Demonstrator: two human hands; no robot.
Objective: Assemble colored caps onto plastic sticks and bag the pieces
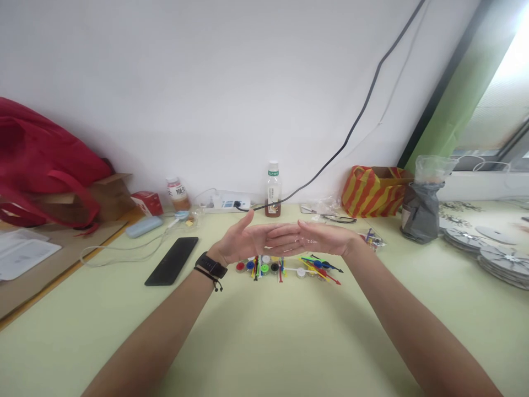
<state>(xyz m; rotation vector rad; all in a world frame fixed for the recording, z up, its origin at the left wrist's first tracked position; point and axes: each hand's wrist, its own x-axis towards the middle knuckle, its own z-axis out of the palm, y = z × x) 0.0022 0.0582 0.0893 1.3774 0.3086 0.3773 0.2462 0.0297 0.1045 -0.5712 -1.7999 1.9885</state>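
Observation:
My left hand (243, 240), with a black watch (211, 266) on its wrist, is stretched out with the thumb raised. From the other side my right hand (320, 238) reaches in, fingers straight, and the two hands overlap at the fingers. Faint glints near the right palm look like clear plastic, but I cannot tell what it is. Below and behind the hands lie small coloured round pieces, among them a red one (240, 267), a green one (265, 269) and a white one (301, 272). Thin coloured sticks lie among them, and a red arrow-tipped stick (335, 281) points right. The hands hide part of this group.
A black phone (172, 261) lies left of the hands, near a pale blue case (144, 226). At the wall stand a drink bottle (273, 190) and a power strip (229, 202). To the right are a striped bag (374, 190), a grey bag (420, 212) and stacked discs (506, 262).

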